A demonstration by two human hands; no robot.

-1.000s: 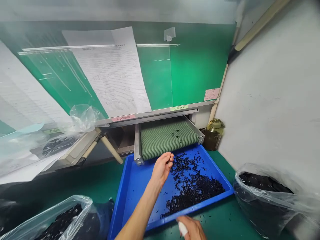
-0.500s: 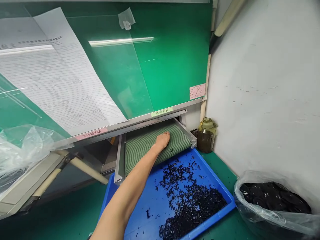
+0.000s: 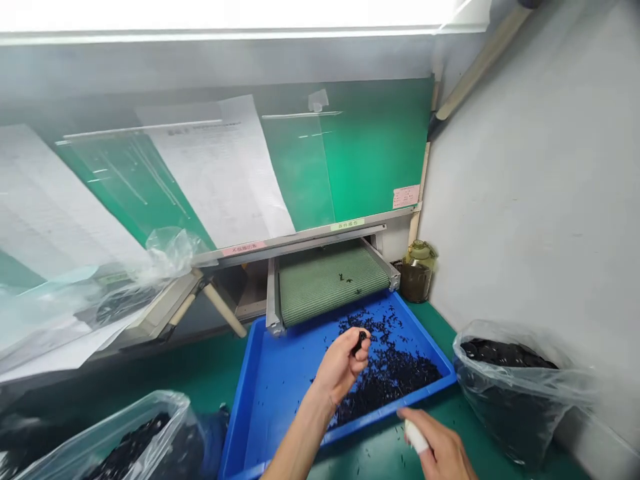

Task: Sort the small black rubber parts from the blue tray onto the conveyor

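Note:
My left hand point(image 3: 345, 363) is over the blue tray point(image 3: 257, 380), its fingers curled around a small black part point(image 3: 359, 342) that shows between thumb and fingers. My right hand point(image 3: 437, 447) is at the near edge of the tray, with a white cover on one digit. Its fingers are loosely extended, and I see nothing in them. Many tiny black pieces point(image 3: 413, 377) lie heaped in the right side of the tray. Above the tray's far edge ends a green ribbed conveyor belt point(image 3: 320, 287), with a few small black parts point(image 3: 349, 280) on it.
A clear bag of black parts point(image 3: 510, 387) stands at right by the wall, and another bag point(image 3: 165, 407) is at lower left. A capped jug of dark liquid point(image 3: 417, 273) stands beside the conveyor. The green board point(image 3: 375, 153) with papers overhangs the belt.
My left hand has drawn back from the belt to over the tray, a black part now visible in it. My right hand has come into view. More black parts show on the belt.

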